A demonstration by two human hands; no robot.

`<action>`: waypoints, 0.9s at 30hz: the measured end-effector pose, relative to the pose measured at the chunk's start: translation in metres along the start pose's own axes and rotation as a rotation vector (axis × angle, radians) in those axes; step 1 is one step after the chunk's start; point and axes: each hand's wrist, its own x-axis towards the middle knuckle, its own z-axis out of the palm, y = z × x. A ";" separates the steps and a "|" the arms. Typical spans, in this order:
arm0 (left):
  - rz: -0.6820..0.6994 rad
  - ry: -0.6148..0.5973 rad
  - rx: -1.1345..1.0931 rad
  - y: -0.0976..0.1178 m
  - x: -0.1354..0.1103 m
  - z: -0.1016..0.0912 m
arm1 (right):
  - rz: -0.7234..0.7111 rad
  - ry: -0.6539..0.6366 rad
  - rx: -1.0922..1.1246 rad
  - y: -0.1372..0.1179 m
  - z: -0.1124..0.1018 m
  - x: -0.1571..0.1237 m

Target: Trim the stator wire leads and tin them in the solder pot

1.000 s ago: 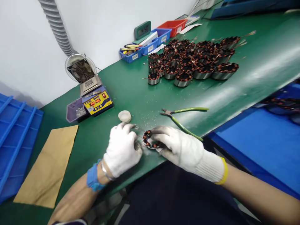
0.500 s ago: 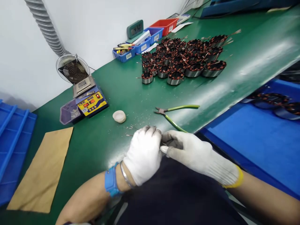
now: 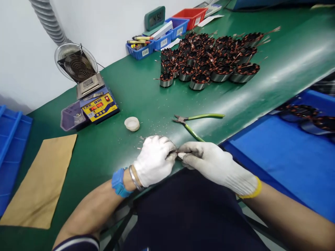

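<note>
My left hand (image 3: 155, 158), in a white glove, is closed with its fingertips pinched at the table's front edge. My right hand (image 3: 209, 158), gloved in white with a yellow cuff, meets it fingertip to fingertip, its thumb and fingers pressed together. Whatever they grip between them is almost wholly hidden; only a thin, dark reddish bit shows. Just beyond the right hand lie diagonal cutters (image 3: 180, 119) with green handles, jaws apart. Short wire clippings (image 3: 140, 142) are scattered beyond the left hand, near a small round whitish dish (image 3: 132, 123).
Several copper-wound stators (image 3: 200, 81) stand grouped at the back. A yellow-and-blue heating unit (image 3: 99, 107) sits at left below a round fan hood (image 3: 75, 64). Brown cardboard (image 3: 39, 181) lies at far left. A blue crate (image 3: 282, 150) holding more stators flanks the table at right.
Both hands have shifted slightly left in view, and their fingertips are now pinched together. My right hand's fingers were more widely curved before. The camera view has shifted a little.
</note>
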 end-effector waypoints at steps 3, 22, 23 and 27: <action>-0.012 -0.006 -0.006 -0.001 -0.001 0.000 | 0.002 -0.033 0.138 0.004 -0.001 0.001; 0.136 -0.054 0.115 -0.004 0.001 -0.003 | 0.042 -0.047 0.303 0.002 0.001 0.005; 0.151 -0.059 0.124 -0.005 0.001 -0.003 | 0.057 -0.060 0.323 -0.001 -0.001 0.006; 0.174 -0.045 0.164 -0.007 0.001 0.001 | 0.165 -0.200 0.491 -0.011 -0.012 0.009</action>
